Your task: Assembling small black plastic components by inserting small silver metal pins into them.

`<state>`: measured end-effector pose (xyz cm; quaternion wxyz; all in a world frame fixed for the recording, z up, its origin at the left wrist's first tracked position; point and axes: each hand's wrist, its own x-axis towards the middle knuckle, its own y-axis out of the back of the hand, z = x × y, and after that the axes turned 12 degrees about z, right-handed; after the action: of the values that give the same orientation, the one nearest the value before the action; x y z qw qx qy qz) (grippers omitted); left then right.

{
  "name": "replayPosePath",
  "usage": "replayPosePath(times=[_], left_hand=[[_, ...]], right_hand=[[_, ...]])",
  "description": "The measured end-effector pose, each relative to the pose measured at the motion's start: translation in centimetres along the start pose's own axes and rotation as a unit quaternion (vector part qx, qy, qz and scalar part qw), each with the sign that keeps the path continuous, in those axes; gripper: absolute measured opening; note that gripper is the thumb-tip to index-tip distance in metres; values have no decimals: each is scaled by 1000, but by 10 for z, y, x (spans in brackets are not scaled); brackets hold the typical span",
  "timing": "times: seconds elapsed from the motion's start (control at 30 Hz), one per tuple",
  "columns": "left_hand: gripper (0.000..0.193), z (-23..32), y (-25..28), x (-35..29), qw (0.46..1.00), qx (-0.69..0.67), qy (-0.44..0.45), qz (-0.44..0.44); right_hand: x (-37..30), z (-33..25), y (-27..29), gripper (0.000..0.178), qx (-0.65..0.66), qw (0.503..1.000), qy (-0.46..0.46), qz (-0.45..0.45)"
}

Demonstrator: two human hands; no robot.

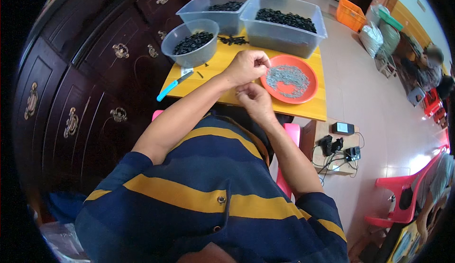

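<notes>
My left hand (245,67) is over the yellow table (213,92), its thumb and fingers pinched together beside the rim of a red-orange plate (286,88). Many small grey metal pieces (296,76), thin like pins, lie in that plate. Just below and close to it, my right hand (256,99) is curled with its fingertips pressed together at the plate's left side. Whatever either hand pinches is too small or hidden to make out. A knife with a blue handle (167,90) lies at the table's left edge, near a small white paper (186,71).
A round translucent tub (201,56) and two rectangular bins (189,16) (277,41) hold small black parts. Loose black pieces (233,40) lie between them. Dark drawers (95,102) stand at left. A box with cables (339,156) is at right; people sit farther off.
</notes>
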<state>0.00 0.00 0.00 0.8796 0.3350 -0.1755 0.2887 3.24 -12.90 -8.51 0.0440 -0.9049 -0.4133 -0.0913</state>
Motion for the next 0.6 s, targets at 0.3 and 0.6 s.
replayPosePath(times=[0.3,0.6], left_hand=[[8,-10,67,-76,963,-188,186,58],[14,-3,57,-83,968,-187,159,42]], right_hand=[[-2,-23,-3,18,209,973,-101,14],[-3,-27,0,15,220,971,-91,16]])
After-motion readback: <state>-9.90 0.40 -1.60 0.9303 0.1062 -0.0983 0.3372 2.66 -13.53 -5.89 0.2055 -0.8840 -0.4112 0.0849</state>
